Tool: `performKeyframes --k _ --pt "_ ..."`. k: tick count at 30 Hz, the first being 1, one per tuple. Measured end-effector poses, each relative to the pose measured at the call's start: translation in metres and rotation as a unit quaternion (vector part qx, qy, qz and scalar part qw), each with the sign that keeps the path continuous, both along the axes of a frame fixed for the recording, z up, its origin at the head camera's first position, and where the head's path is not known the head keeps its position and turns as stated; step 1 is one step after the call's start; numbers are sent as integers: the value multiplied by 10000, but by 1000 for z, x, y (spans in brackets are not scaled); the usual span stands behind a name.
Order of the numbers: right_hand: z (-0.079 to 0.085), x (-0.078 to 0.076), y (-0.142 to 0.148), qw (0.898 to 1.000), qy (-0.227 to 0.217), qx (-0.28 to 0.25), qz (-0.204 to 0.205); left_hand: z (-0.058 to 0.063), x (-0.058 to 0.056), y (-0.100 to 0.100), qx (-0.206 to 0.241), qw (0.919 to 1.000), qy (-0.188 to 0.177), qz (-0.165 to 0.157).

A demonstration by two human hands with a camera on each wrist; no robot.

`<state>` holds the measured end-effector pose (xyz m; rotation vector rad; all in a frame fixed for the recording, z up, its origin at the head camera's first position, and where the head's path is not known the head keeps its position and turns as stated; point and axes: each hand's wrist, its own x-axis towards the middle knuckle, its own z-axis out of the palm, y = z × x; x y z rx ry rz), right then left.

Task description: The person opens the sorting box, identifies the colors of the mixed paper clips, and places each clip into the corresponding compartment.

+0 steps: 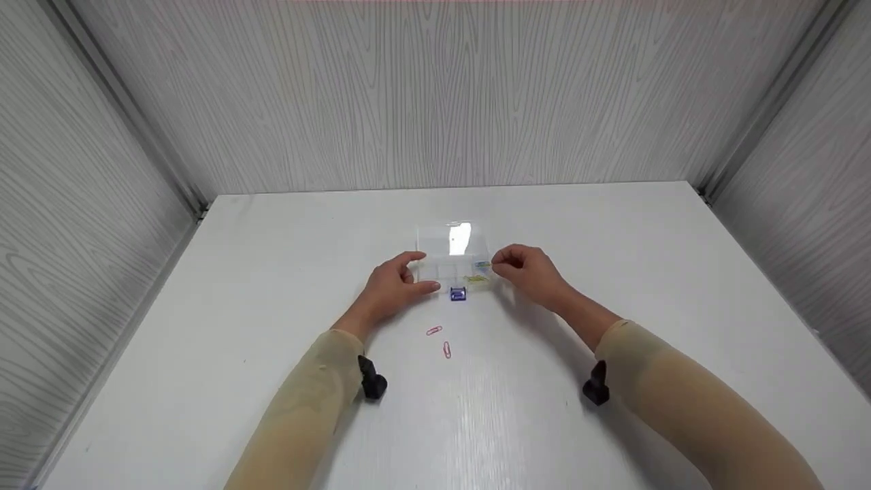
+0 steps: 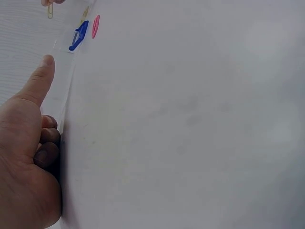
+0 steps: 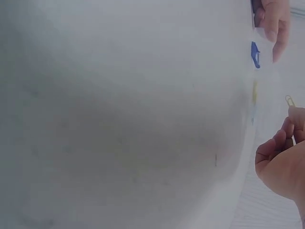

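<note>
A clear plastic compartment box [image 1: 446,270] stands on the table with its transparent lid [image 1: 434,239] raised at the back. My left hand [image 1: 391,289] grips the box's left side, thumb along the front and index finger over the left edge. A blue latch [image 1: 458,294] sits at the box's front edge. Yellow paper clips [image 1: 475,279] lie in the front right compartment, with blue ones [image 1: 482,264] behind them. My right hand [image 1: 534,275] pinches a yellow paper clip [image 3: 289,100] between thumb and fingertips, at the box's right side.
Two pinkish-red paper clips, one tilted [image 1: 434,331] and one nearly upright in view [image 1: 447,350], lie on the white table [image 1: 517,408] in front of the box. Wood-grained panels [image 1: 449,95] close off the back and both sides.
</note>
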<state>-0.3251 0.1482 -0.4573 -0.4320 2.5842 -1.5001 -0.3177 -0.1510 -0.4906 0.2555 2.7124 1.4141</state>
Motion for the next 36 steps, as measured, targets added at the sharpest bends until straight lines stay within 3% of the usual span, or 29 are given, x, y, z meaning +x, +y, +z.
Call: performKeyframes --k 9,16,25,31,36 --pt "-7 0 5 9997 -191 84 -108 -2 0 2 20 9999 -155 2" --pt "-8 12 6 10000 -91 0 -18 -1 0 2 2 9999 -106 -8" --pt "-6 39 -9 9977 7 144 663 -3 -1 2 -5 10000 -39 -3" --pt "-7 53 -24 9898 -108 338 1383 -1 -2 2 15 10000 89 -12" --pt "-9 62 -38 9827 -258 528 1755 -1 -1 -1 -42 9999 120 -10"
